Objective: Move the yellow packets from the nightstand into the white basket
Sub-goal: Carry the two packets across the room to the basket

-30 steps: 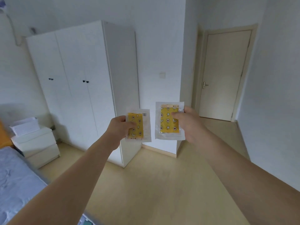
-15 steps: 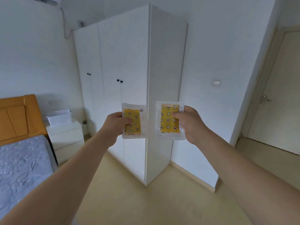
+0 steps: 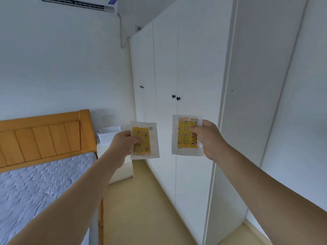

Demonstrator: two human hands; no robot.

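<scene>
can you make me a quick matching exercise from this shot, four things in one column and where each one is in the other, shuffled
Things:
1. white basket
2. air conditioner
3. packet with barcode label
4. wardrobe

Places:
A. pinched in the left hand
B. high on the wall, upper left
C. on the nightstand beside the headboard
D. along the right, behind both packets

Pairs: 1-C, 2-B, 3-A, 4-D

Bedroom in a home. Bed [image 3: 35, 188] with orange wooden headboard [image 3: 44, 137] and quilted mattress, white nightstand [image 3: 122, 172] beside it. Tall white wardrobe [image 3: 185, 76] along the wall. Air conditioner [image 3: 79, 3] mounted high. Pale wood floor [image 3: 141, 209].
</scene>
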